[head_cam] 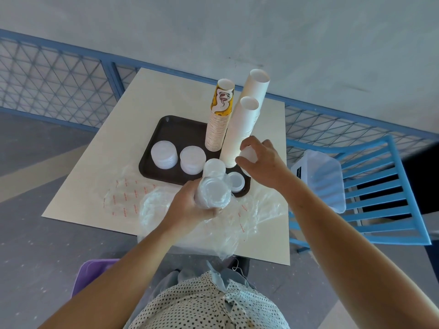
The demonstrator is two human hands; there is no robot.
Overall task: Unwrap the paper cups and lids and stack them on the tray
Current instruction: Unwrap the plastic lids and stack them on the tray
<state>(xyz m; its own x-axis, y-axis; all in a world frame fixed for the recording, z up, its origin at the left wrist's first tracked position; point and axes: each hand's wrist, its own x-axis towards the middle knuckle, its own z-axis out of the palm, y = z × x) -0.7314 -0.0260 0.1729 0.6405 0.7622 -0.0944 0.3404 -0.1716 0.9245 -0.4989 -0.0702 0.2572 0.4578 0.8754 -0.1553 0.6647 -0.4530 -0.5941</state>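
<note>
Translucent round plastic lids [215,192], stacked, hang above the near edge of the dark brown tray [171,131], fingers of the left hand [190,206] curled round them; the right hand [261,162] pinches a small white stack [249,154]

Cream top [209,307] with small black dots — grey-blue cloth [218,277] at the waist; left hand [187,205], right hand [263,162], forearms [344,233] bare.

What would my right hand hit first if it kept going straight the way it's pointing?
Probably the shorter white cup stack on the tray: your right hand, gripping a small white item, points at its lower part, almost touching. Depth is unclear.
</note>
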